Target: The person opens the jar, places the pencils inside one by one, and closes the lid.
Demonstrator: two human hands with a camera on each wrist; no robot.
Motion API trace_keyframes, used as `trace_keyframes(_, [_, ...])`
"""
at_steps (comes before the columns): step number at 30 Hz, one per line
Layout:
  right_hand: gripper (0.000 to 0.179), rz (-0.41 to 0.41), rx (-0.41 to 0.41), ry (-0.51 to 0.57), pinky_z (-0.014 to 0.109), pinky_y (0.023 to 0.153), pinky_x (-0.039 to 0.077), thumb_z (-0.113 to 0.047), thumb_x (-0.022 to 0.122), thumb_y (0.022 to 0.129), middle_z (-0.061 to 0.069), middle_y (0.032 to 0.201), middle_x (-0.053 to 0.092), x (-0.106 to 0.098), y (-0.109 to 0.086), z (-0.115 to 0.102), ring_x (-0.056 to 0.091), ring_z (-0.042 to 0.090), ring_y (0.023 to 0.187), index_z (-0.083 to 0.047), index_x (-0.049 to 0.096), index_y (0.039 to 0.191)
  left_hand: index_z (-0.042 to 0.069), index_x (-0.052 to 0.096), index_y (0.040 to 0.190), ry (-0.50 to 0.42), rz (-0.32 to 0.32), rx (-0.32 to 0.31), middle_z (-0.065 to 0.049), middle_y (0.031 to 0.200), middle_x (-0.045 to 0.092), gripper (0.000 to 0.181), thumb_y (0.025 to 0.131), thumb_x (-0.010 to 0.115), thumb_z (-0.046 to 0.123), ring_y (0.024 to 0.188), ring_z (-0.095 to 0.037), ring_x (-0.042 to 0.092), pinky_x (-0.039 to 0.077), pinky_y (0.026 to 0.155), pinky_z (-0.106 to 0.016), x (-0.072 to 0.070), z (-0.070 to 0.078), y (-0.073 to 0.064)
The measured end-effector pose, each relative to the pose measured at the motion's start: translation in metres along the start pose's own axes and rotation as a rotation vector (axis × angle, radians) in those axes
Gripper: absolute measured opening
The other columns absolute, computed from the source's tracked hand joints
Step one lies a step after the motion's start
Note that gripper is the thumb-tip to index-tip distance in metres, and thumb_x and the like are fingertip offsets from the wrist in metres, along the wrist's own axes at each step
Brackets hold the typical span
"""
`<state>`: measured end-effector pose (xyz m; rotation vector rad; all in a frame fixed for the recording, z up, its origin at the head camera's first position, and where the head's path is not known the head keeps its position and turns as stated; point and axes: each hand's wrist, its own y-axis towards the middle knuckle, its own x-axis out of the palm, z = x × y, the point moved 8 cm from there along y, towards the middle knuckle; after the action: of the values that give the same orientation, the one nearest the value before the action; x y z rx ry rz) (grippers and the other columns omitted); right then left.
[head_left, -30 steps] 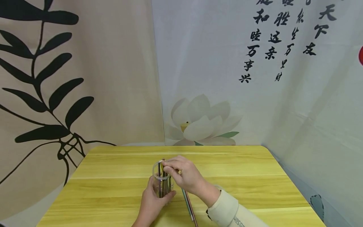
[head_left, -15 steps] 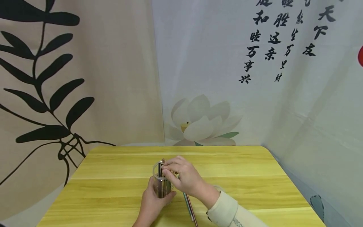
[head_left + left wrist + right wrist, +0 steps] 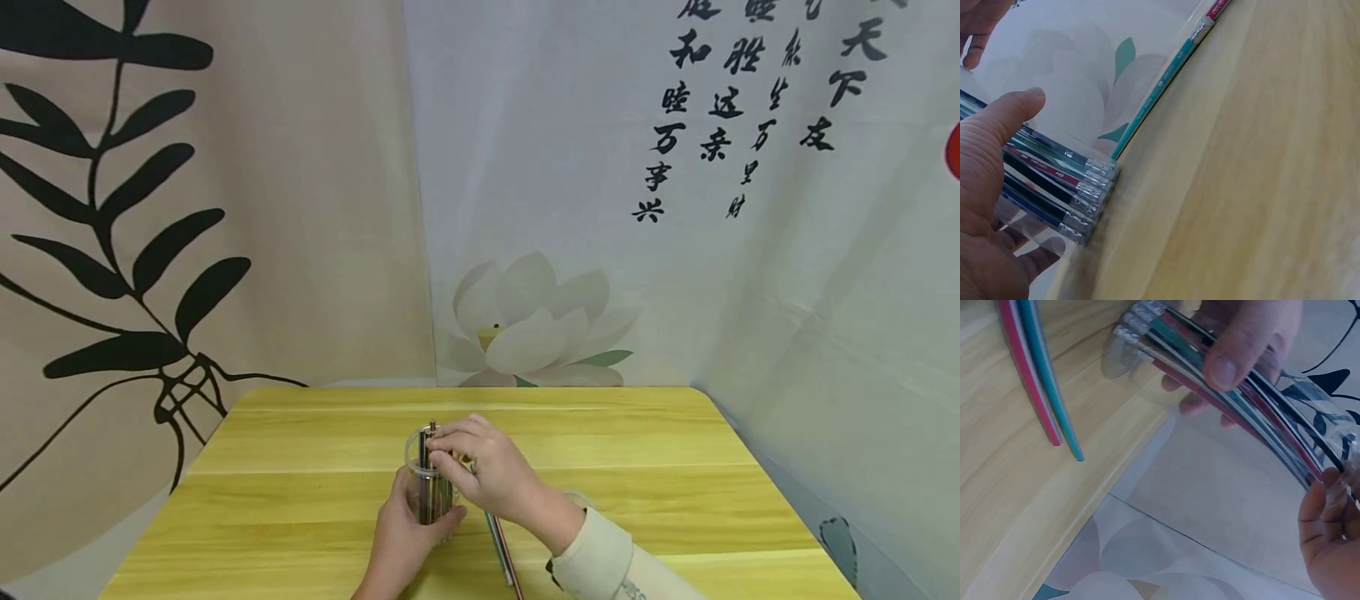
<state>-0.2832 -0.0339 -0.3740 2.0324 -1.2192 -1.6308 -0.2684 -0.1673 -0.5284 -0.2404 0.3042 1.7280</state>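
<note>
"Where is the clear cup [image 3: 424, 472]?"

"Over the table [image 3: 300, 500], upright, in the left hand [image 3: 405, 531]. That hand's fingers and thumb curl round its wall, a firm wrap. I can't tell whether its base touches the wood."

"What's in it?"

"Several pencils [image 3: 1047, 167], dark, teal and red, standing on end. Their metal-banded ends sit at the cup's bottom; a tip or two pokes above its rim."

"And the right hand [image 3: 489, 467]?"

"At the cup's mouth, coming over its right side. The fingers are bent, nearly meeting the thumb, tips at the pencils' upper ends. Whether they pinch one, I can't tell."

"Anything beside the cup?"

"A red pencil [image 3: 1032, 387] and a teal pencil [image 3: 1052, 390] lie side by side, right of the cup and nearer the person. Beyond the cup hangs a cloth with a pale lotus [image 3: 525, 333]."
</note>
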Motion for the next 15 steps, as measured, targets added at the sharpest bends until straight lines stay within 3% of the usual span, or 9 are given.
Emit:
trace_keyframes(6, [0.028, -0.053, 0.084, 0.100, 0.026, 0.085, 0.064, -0.020, 0.069, 0.106, 0.006, 0.128, 0.077, -0.006, 0.000, 0.003, 0.071, 0.018, 0.112, -0.008, 0.074, 0.131, 0.019, 0.045, 0.148, -0.001, 0.016, 0.011, -0.008, 0.129, 0.074, 0.087, 0.081, 0.094, 0.045, 0.120, -0.028, 0.070, 0.058, 0.101, -0.058, 0.000, 0.002, 0.003])
trace_keyframes(9, [0.028, -0.044, 0.112, 0.167, 0.023, 0.079, 0.062, -0.018, 0.068, 0.106, 0.008, 0.125, 0.077, -0.010, -0.001, 0.008, 0.071, 0.015, 0.104, -0.006, 0.073, 0.131, 0.018, 0.044, 0.150, -0.001, 0.022, 0.004, -0.011, 0.133, 0.073, 0.090, 0.081, 0.094, 0.045, 0.122, -0.031, 0.070, 0.058, 0.101, -0.060, 0.000, 0.002, 0.003])
trace_keyframes(15, [0.028, -0.002, 0.200, 0.297, 0.027, 0.081, 0.063, -0.017, 0.069, 0.106, 0.012, 0.119, 0.078, -0.021, -0.004, 0.018, 0.070, 0.010, 0.101, -0.005, 0.072, 0.131, 0.016, 0.044, 0.150, 0.001, 0.019, -0.038, -0.015, 0.137, 0.072, 0.089, 0.081, 0.095, 0.041, 0.125, -0.034, 0.069, 0.058, 0.102, -0.060, 0.002, -0.002, 0.001])
